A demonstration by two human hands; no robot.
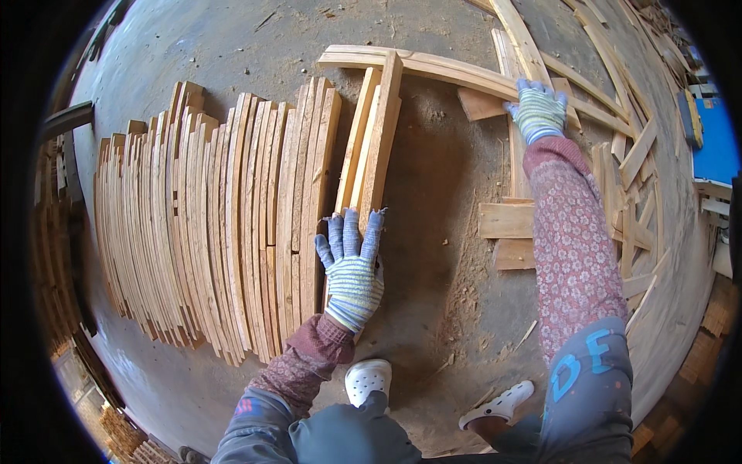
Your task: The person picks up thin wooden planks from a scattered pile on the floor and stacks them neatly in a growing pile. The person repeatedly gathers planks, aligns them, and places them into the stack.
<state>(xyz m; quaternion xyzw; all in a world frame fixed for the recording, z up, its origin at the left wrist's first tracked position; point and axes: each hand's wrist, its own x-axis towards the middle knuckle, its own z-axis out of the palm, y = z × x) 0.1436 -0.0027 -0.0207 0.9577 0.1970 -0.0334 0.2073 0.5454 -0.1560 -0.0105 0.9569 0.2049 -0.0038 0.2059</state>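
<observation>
Wooden slats point(369, 147) lie under the flat, released left hand point(352, 271); right hand point(539, 110) grasps a long plank point(433, 68) beside scattered offcuts point(506, 220).

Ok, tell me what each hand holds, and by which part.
Left hand lies flat, fingers spread, on the near ends of the slats; no grip. Right hand rests on a long strip mid-length; grip cannot be told.

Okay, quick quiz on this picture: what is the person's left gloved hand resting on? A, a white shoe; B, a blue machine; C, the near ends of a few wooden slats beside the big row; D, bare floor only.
C: the left hand lies flat, fingers spread, on the near ends of the slats beside the big row.
</observation>
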